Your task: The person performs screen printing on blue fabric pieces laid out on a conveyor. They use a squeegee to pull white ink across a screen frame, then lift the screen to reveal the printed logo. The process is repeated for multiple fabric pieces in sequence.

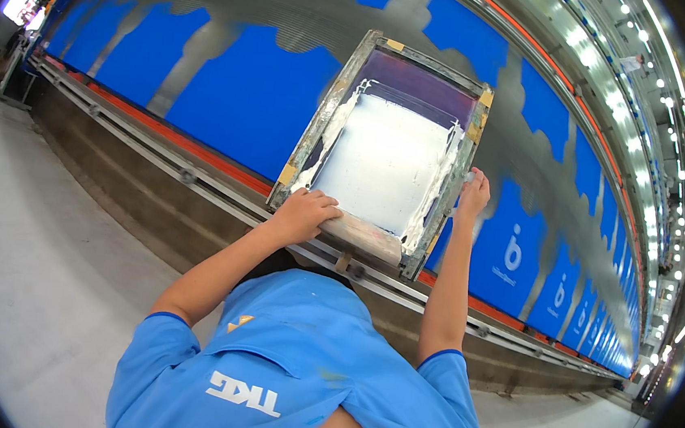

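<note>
A screen-printing frame (462, 165) with tape on its metal rim lies on the long printing bed, its purple mesh (403, 74) thickly covered with white ink (380, 156). A pale, ink-smeared bar (361, 229) spans the frame's near end. My left hand (303, 212) has its fingers curled over that bar at the near left corner. Beside the frame's right edge, my right hand (474, 193) is closed around something small and pale, partly hidden by the fingers, that I cannot make out.
Blue pieces (247, 96) lie in rows along the grey bed (312, 7), some with white logos. A metal rail (152, 154) and orange strip (166, 129) run along its near edge. Pale floor (56, 230) shows at left; lights and a distant person (631, 61) show at right.
</note>
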The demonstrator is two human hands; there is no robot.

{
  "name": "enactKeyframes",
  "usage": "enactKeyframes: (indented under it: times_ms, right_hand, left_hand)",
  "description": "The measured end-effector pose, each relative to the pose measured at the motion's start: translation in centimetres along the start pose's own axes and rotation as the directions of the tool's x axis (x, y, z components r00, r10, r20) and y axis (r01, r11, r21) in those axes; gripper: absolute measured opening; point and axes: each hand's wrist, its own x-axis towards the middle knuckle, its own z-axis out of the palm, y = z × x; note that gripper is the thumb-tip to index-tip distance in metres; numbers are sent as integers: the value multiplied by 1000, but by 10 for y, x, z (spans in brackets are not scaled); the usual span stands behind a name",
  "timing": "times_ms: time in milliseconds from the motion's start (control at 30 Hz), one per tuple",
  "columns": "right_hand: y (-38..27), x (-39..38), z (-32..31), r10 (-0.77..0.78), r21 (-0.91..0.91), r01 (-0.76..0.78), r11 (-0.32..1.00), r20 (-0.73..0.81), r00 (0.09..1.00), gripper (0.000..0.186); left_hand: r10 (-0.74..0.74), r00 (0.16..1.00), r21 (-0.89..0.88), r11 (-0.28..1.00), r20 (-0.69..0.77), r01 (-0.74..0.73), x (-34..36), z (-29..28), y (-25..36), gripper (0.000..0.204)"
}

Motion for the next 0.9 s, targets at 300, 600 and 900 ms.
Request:
enactKeyframes:
  times_ms: [300, 600, 900]
  right_hand:
    - [-13, -6, -72, 48, -21, -48, 999, 36, 998, 33]
    - [-15, -28, -66, -50, -132, 50, 990, -1, 999, 38]
    - [67, -7, -149, -238, -442, 192, 876, -48, 970, 40]
  left_hand:
    - [-41, 999, 24, 999, 31, 40, 18, -13, 33, 33]
    - [32, 993, 88, 995, 111, -41, -3, -17, 11, 45]
    - [111, 982, -108, 986, -150, -128, 23, 85, 43, 46]
